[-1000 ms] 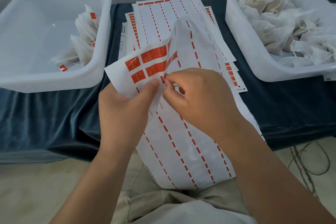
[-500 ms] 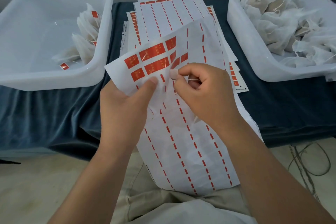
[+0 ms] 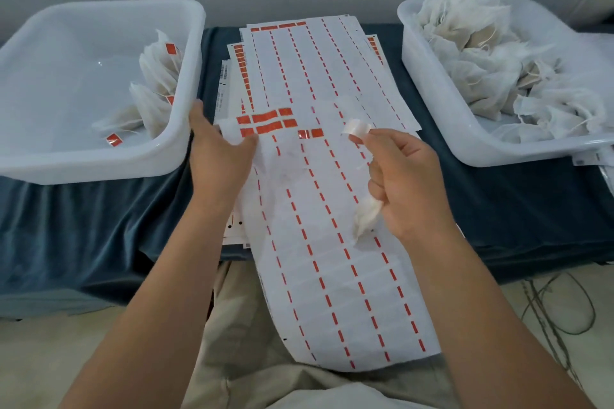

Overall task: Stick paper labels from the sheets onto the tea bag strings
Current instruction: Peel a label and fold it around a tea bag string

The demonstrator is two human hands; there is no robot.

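A long white label sheet (image 3: 332, 259) with red dashed lines lies from the table over my lap; a few red labels (image 3: 265, 121) remain near its upper left. My left hand (image 3: 217, 156) pinches the sheet's upper left corner, close to the left bin. My right hand (image 3: 403, 183) is lifted off the sheet and pinches a peeled label (image 3: 357, 128), white side up, at its fingertips. A white tea bag (image 3: 367, 217) hangs from the same hand's curled fingers.
A white bin (image 3: 99, 163) on the left holds a few labelled tea bags (image 3: 156, 83). A white bin (image 3: 432, 83) on the right is piled with tea bags (image 3: 491, 56). More label sheets (image 3: 315, 53) are stacked on the blue cloth-covered table (image 3: 83, 226). Cables (image 3: 558, 309) lie on the floor at right.
My right hand has pulled a label free of the sheet and moved right with it. The sheet's raised end has dropped flat. My left hand shifted left toward the bin.
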